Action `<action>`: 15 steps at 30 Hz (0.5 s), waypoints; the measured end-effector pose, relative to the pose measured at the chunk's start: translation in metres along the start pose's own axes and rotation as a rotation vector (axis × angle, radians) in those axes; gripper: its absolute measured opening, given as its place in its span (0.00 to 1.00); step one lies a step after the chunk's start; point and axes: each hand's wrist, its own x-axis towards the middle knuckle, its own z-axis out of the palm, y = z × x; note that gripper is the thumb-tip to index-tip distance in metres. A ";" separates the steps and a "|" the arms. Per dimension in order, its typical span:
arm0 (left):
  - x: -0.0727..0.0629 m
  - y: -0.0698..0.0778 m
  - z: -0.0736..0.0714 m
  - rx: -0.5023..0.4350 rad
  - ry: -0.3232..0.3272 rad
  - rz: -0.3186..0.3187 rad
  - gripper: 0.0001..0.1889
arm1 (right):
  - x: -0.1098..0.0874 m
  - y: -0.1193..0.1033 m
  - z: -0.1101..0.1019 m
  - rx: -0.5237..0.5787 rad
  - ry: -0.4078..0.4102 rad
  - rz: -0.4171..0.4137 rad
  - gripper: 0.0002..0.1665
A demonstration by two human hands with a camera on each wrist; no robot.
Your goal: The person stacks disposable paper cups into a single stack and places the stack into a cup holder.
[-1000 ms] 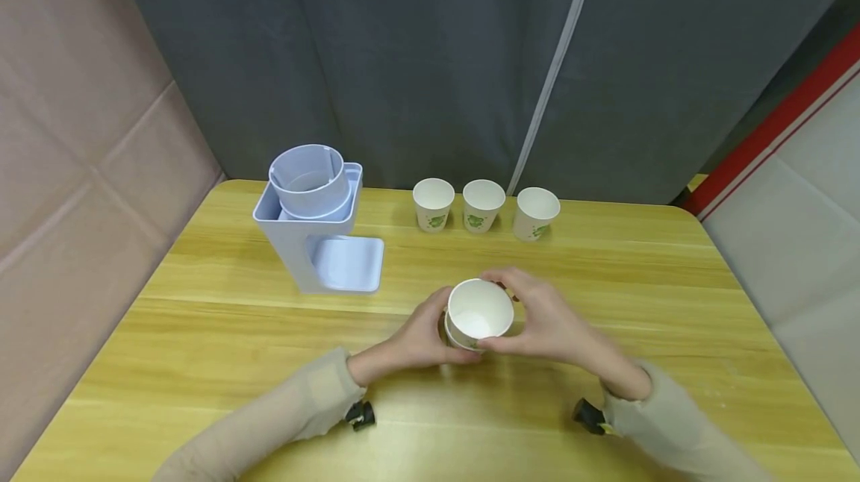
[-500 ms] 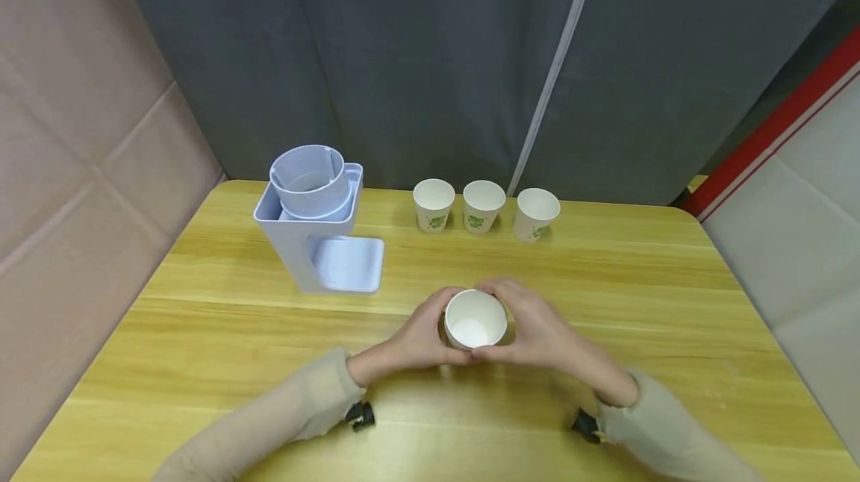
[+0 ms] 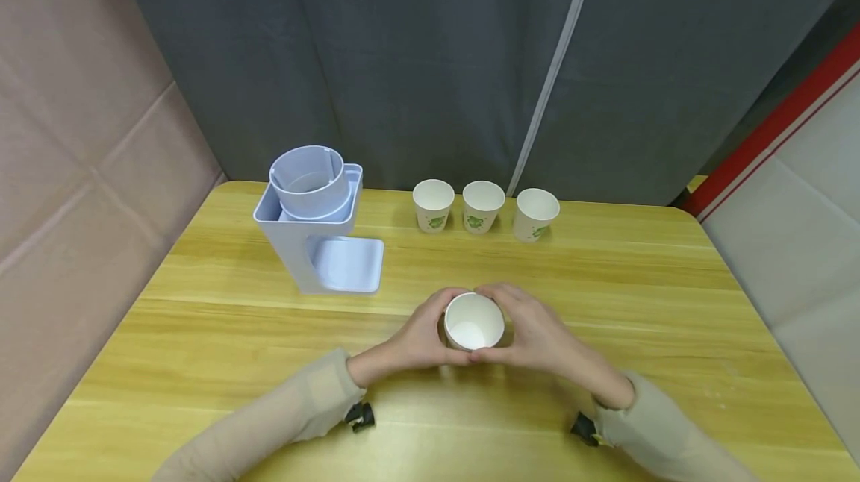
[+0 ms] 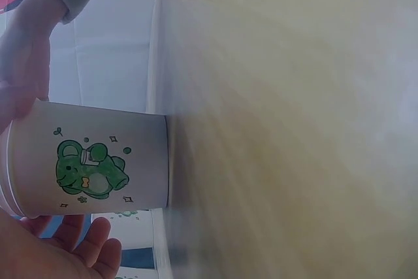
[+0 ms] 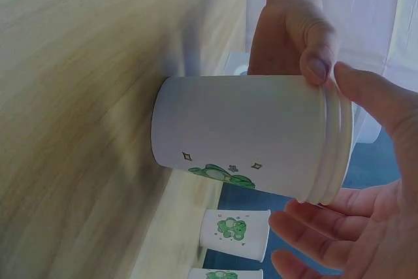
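Nested white paper cups [image 3: 474, 324] stand upright on the table between both hands, and a green cartoon bear is printed on the outer cup [image 4: 91, 161] in the left wrist view. The right wrist view shows stacked rims [image 5: 332, 142] close together at the top. My left hand [image 3: 422, 334] holds the stack from the left, thumb toward me and fingers on the far side. From the right, my right hand [image 3: 540, 331] curves its thumb and fingers around the top rim. The two thumbs nearly meet at the near side.
Three more paper cups, a left one [image 3: 433, 206], a middle one [image 3: 483, 207] and a right one [image 3: 535, 215], stand in a row at the table's back edge. A pale blue plastic stand [image 3: 295, 247] with a round container [image 3: 309, 191] on top is at back left.
My right hand has brought the upper cup down and slightly left, so it now sits inside the cups my left hand holds. The left hand stays in place.
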 end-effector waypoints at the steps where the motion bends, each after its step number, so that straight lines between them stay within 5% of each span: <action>1: 0.000 0.000 0.000 0.001 0.002 0.002 0.40 | 0.000 0.000 -0.001 -0.004 -0.001 0.000 0.47; 15: 0.000 0.001 0.002 0.018 0.011 -0.025 0.41 | 0.007 0.028 -0.040 0.028 0.176 0.149 0.41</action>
